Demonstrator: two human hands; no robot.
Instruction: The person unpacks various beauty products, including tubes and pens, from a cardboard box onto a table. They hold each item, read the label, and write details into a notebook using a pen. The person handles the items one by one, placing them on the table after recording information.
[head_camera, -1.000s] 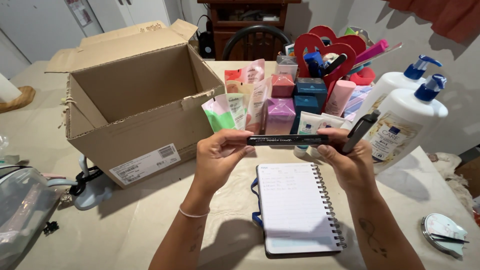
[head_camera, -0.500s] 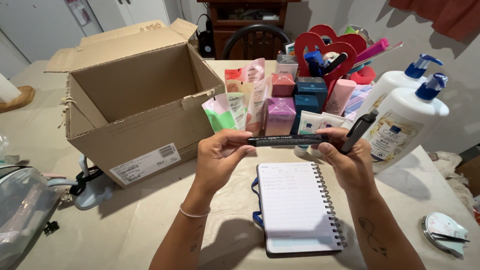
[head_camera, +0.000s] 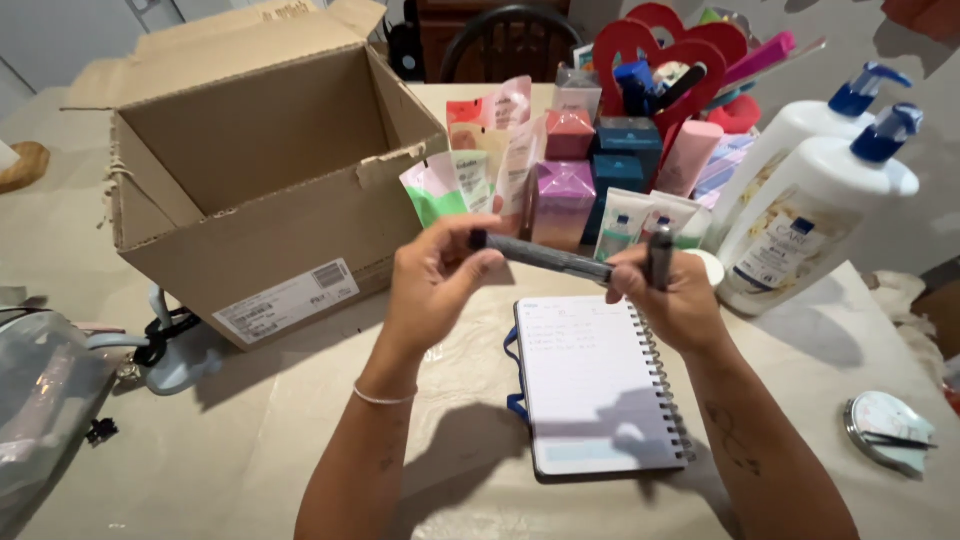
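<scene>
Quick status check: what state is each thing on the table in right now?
cardboard box: open, on its side, empty.
notebook: open, flat on table.
dark pen: held level by left hand and right hand.
pump bottles: upright.
round mirror: lying flat.

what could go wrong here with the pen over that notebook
The left hand and right hand hold a dark pen between them right above the open spiral notebook. If it slips or is uncapped, ink might mark the page. The tubes and pump bottles stand packed just behind the hands, so a quick pull or elbow swing could topple them.
</scene>
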